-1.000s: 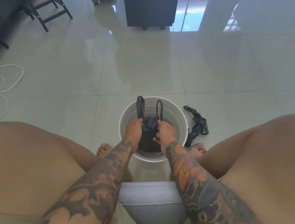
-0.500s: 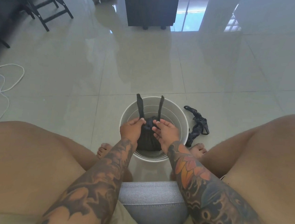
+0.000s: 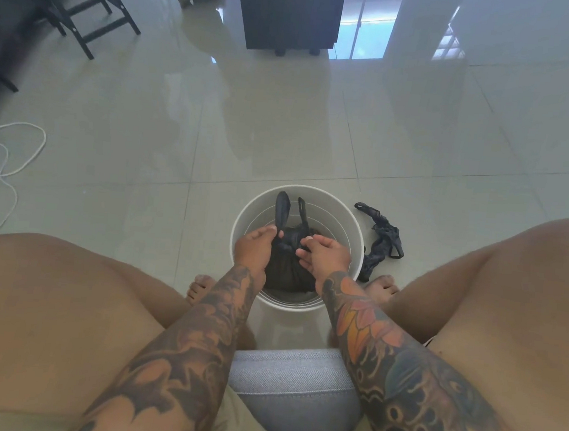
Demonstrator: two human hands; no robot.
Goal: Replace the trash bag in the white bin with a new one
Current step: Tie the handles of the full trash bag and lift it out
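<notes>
Both hands over white bin: left hand pinches bag handle, right hand fingers curled on bag knot. Spare bag on floor right of bin.

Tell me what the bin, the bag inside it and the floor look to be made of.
White bin: probably plastic, smooth matte wall with faint moulded rings. Black bag: thin plastic film, crinkled, with floppy handles. Floor: glossy tile, mirror-like reflections and grout lines.
</notes>
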